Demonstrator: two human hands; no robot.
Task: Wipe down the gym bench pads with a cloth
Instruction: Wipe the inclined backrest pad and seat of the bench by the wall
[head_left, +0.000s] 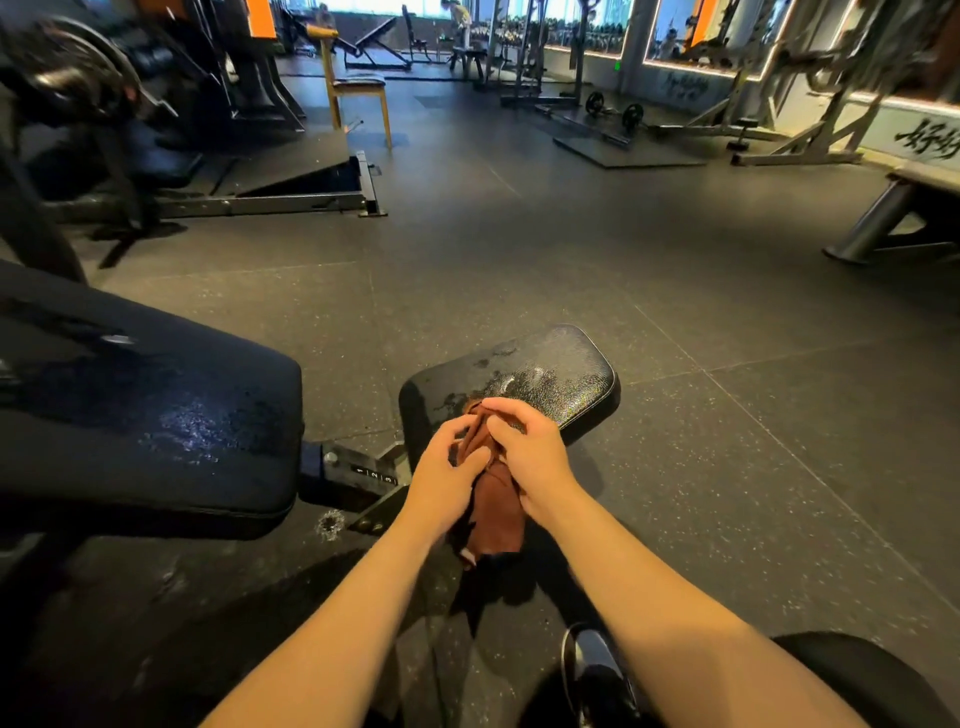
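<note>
A brown cloth (497, 512) hangs bunched between both my hands, just above the near edge of the small black seat pad (550, 376). My left hand (444, 475) grips the cloth's left side and my right hand (524, 449) closes over its top. The seat pad shows wet streaks on its near half. The large black back pad (156, 410) lies to the left with a wet shiny patch. A metal adjuster bracket (363, 475) with numbers joins the two pads.
Dark rubber floor tiles (727, 415) surround the bench. My shoe (597, 670) rests on the floor below my arms. A black machine frame (291, 200) stands at the left rear, a wooden chair (358, 88) behind it, and a grey bench leg (878, 223) at the right.
</note>
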